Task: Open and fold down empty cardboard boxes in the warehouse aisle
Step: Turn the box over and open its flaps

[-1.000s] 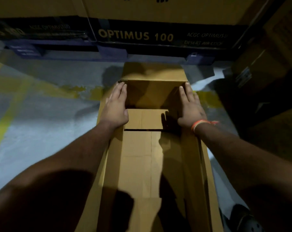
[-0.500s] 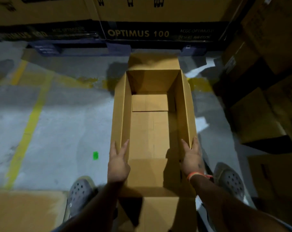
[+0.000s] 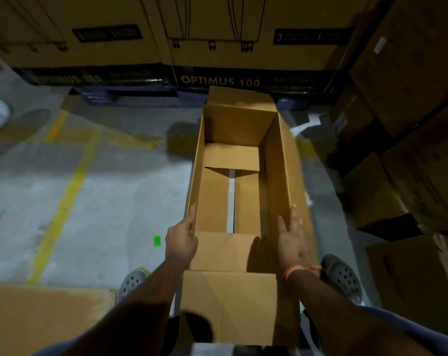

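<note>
A long, empty cardboard box [image 3: 278,176] lies open-topped on the concrete floor between my feet, its far end near the pallet. Its bottom flaps have parted, and a pale strip of floor shows through the gap [image 3: 231,201]. My left hand [image 3: 181,240] rests against the outside of the left wall near the near end, one finger stretched along the rim. My right hand [image 3: 292,240] straddles the right wall with straight fingers, thumb inside the box. The near end flap [image 3: 229,304] hangs toward me.
Stacked cartons marked OPTIMUS 100 [image 3: 217,80] on a dark pallet block the far side. More brown boxes [image 3: 410,176] crowd the right. A flattened cardboard sheet [image 3: 43,314] lies at the lower left. Yellow floor lines [image 3: 66,196] and a green tag [image 3: 156,240] mark the floor.
Both hands slid back from the far end to the near end of the box walls. The bottom flaps, closed before, now show a gap.
</note>
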